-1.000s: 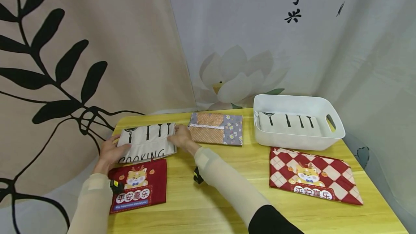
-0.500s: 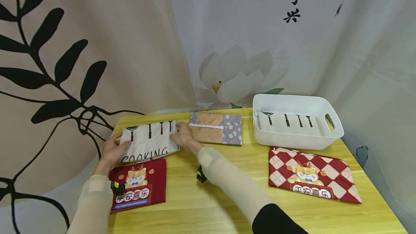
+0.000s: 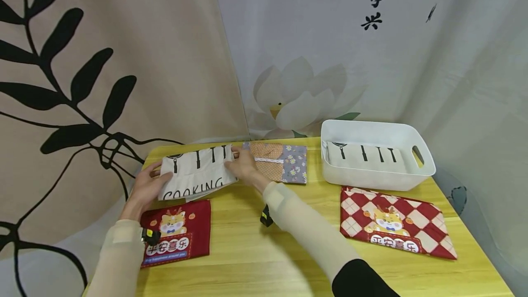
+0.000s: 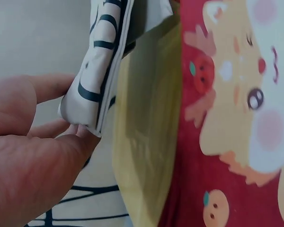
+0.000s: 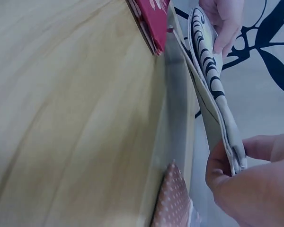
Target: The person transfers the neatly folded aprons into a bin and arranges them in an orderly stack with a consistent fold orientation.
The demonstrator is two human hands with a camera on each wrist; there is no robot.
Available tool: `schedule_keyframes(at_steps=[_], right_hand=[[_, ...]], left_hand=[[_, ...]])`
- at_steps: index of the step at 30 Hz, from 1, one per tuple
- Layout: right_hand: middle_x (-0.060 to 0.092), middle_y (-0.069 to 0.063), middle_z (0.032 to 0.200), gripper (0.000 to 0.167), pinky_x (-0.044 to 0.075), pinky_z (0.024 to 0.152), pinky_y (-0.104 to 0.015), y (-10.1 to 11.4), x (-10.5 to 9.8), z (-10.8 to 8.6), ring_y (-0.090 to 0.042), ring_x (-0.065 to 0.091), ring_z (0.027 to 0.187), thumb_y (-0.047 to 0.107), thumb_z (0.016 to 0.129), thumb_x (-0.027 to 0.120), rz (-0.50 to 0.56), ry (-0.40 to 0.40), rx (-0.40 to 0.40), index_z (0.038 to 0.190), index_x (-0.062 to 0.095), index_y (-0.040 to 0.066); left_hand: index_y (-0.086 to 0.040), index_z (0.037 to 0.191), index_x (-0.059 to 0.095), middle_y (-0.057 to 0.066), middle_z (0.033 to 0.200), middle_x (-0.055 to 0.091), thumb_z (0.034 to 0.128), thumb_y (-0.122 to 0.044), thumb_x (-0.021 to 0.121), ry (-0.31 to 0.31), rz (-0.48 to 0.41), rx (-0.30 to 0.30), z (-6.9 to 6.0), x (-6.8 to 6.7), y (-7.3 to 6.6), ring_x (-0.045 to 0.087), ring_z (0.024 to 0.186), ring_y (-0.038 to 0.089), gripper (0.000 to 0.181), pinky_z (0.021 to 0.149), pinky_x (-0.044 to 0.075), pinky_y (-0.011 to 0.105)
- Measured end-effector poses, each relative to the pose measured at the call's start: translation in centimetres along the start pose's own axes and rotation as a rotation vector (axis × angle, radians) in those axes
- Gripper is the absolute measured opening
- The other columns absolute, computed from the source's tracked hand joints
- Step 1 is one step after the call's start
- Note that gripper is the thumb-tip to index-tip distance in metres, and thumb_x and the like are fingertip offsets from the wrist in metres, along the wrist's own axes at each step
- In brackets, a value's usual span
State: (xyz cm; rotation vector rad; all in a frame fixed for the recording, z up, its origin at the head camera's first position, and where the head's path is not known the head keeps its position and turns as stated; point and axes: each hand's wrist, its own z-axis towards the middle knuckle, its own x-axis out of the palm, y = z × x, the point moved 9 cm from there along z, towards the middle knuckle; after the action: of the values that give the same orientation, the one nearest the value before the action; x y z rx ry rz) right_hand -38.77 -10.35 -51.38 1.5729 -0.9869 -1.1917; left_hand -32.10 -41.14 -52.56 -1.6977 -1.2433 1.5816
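Both hands hold a folded white cloth printed with black utensils and the word COOKING. My left hand pinches its left end, thumb on one face and fingers on the other, as the left wrist view shows. At the right end, my right hand pinches the stacked layers between thumb and fingers. The cloth is raised off the table, with a gap beneath it in the right wrist view. A folded red cloth with a cartoon animal lies just in front. Behind the right hand, a floral and orange dotted folded cloth is partly covered.
On the wooden table, a white plastic basket stands at the back right. Inside it lies a similar white printed cloth. A red-and-cream checked folded cloth is in front of the basket. Printed curtains hang behind the table.
Both hands have moved the white cloth to the right and slightly back, lifting it. Its right end now overlaps the floral cloth in the head view. The other cloths and the basket stay put.
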Motion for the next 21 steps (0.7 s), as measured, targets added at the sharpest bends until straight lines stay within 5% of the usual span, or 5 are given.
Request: schedule_keyframes(at_steps=[14, 21], right_hand=[[0.065, -0.021, 0.147, 0.065, 0.063, 0.110, -0.043, 1.2, -4.6, -1.1, -0.030, 0.064, 0.130, 0.008, 0.103, 0.078, 0.008, -0.013, -0.074, 0.164, 0.056, 0.002], [0.066, -0.021, 0.150, 0.063, 0.062, 0.112, -0.046, 1.8, -7.2, -2.2, -0.033, 0.065, 0.132, 0.009, 0.106, 0.076, -0.014, -0.029, -0.121, 0.164, 0.055, 0.002]], left_hand=[[-0.016, 0.182, 0.021, 0.026, 0.168, 0.051, 0.1174, -0.038, 0.061, 0.068, -0.051, 0.093, -0.6, 2.1, -3.6, 0.067, 0.107, -0.003, 0.080, 0.086, 0.065, 0.017], [-0.015, 0.182, 0.023, 0.025, 0.170, 0.052, 0.1163, -0.039, 0.064, 0.060, -0.033, 0.156, -1.3, 3.0, -6.0, 0.060, 0.148, 0.029, 0.081, 0.095, 0.055, 0.005]])
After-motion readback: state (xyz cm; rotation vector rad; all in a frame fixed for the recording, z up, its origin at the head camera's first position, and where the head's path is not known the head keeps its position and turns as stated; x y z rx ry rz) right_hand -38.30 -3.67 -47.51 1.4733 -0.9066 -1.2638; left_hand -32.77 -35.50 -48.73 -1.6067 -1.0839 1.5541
